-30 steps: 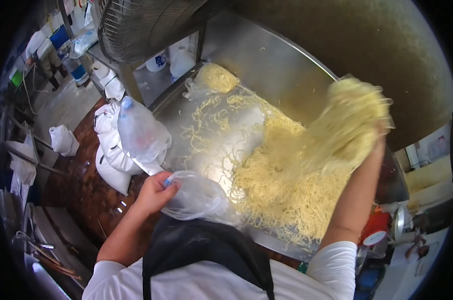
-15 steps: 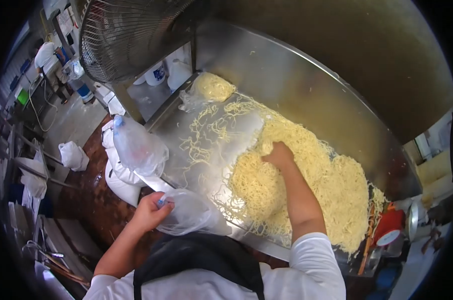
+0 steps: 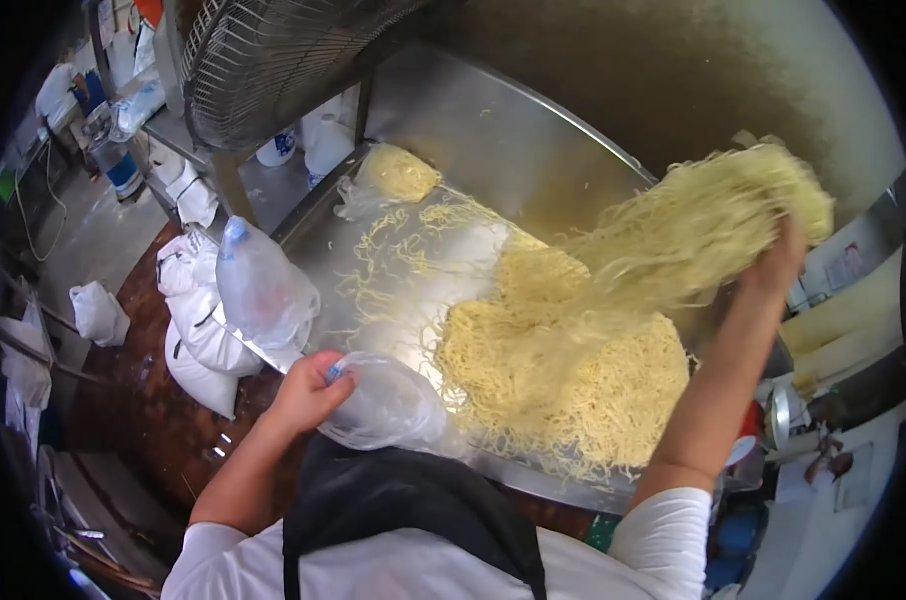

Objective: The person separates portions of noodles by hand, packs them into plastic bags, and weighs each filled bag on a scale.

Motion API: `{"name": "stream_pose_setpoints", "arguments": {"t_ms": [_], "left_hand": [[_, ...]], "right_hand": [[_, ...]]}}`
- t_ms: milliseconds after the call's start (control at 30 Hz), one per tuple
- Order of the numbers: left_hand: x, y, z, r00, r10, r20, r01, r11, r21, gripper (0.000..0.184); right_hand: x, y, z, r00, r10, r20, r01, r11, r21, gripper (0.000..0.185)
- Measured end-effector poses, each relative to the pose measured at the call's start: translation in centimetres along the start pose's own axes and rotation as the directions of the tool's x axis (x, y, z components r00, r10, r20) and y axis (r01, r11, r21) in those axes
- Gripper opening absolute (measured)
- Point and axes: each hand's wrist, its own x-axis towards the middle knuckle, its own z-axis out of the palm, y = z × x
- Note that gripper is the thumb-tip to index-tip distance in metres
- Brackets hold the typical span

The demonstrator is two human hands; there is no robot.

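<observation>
Closed round the neck of a clear plastic bag (image 3: 388, 405), my left hand (image 3: 315, 390) is at the near left edge of the metal table (image 3: 503, 130). My right hand (image 3: 778, 262) is raised at the right, gripping a large bunch of yellow noodles (image 3: 718, 215) blurred by motion; some strands trail down to the left. Below it a big pile of noodles (image 3: 573, 385) lies on the table, with loose strands scattered left of it. A filled bag of noodles (image 3: 401, 172) rests at the table's far left corner.
A large fan (image 3: 273, 75) stands at the upper left. Another clear bag (image 3: 258, 285) hangs by the table's left edge, beside stacked white sacks (image 3: 203, 345). A person (image 3: 61, 95) is in the far left background. At the right is a red object (image 3: 748, 435).
My right hand has gone from the noodle pile up to the right, lifting a bunch of noodles. My left hand still holds the clear bag. The whole view has shifted somewhat.
</observation>
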Motion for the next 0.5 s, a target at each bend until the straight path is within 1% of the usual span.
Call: {"name": "stream_pose_setpoints", "arguments": {"t_ms": [33, 67, 100, 167, 233, 267, 333, 433, 467, 500], "left_hand": [[0.1, 0.1, 0.0, 1.000, 0.000, 0.008, 0.000, 0.999, -0.033, 0.016], [0.1, 0.1, 0.0, 1.000, 0.013, 0.001, -0.013, 0.999, -0.034, 0.016], [0.1, 0.1, 0.0, 1.000, 0.026, -0.006, -0.026, 0.999, -0.033, 0.016], [0.0, 0.2, -0.1, 0.999, 0.042, -0.030, -0.044, 0.997, -0.060, 0.016], [-0.1, 0.2, -0.2, 0.997, 0.049, -0.061, -0.056, 0.992, -0.114, 0.017], [0.0, 0.1, -0.4, 0.996, 0.064, -0.062, -0.070, 0.991, -0.112, 0.018], [0.3, -0.5, -0.9, 0.994, 0.092, -0.062, -0.098, 0.990, -0.105, 0.020], [0.7, -0.6, -1.1, 0.991, 0.093, -0.095, -0.105, 0.986, -0.128, 0.024], [0.9, -0.7, -1.2, 0.992, 0.084, -0.094, -0.099, 0.981, -0.169, 0.024], [1.2, -0.9, -1.4, 0.993, 0.076, -0.094, -0.095, 0.974, -0.208, 0.024]], "right_hand": [[2.2, -2.5, 0.5, 0.985, -0.142, 0.100, 0.145, 0.989, -0.020, 0.041], [3.8, -5.0, 0.6, 0.991, -0.097, 0.088, 0.093, 0.995, 0.046, 0.039], [3.4, -7.4, 4.0, 0.986, -0.152, -0.067, 0.150, 0.988, -0.036, 0.039], [4.9, -11.1, 6.1, 0.973, -0.195, -0.122, 0.177, 0.973, -0.145, 0.040], [7.7, -13.5, 6.0, 0.970, -0.233, -0.066, 0.215, 0.954, -0.207, 0.044], [10.7, -14.7, 3.8, 0.970, -0.244, 0.015, 0.242, 0.947, -0.214, 0.047], [11.4, -15.0, 3.3, 0.966, -0.245, 0.085, 0.258, 0.936, -0.240, 0.049], [9.7, -13.2, 3.1, 0.976, -0.215, 0.045, 0.218, 0.929, -0.299, 0.048], [8.8, -12.5, 2.9, 0.978, -0.206, 0.032, 0.205, 0.926, -0.317, 0.047], [7.9, -11.2, 1.8, 0.990, -0.105, 0.088, 0.121, 0.974, -0.193, 0.047]]}}
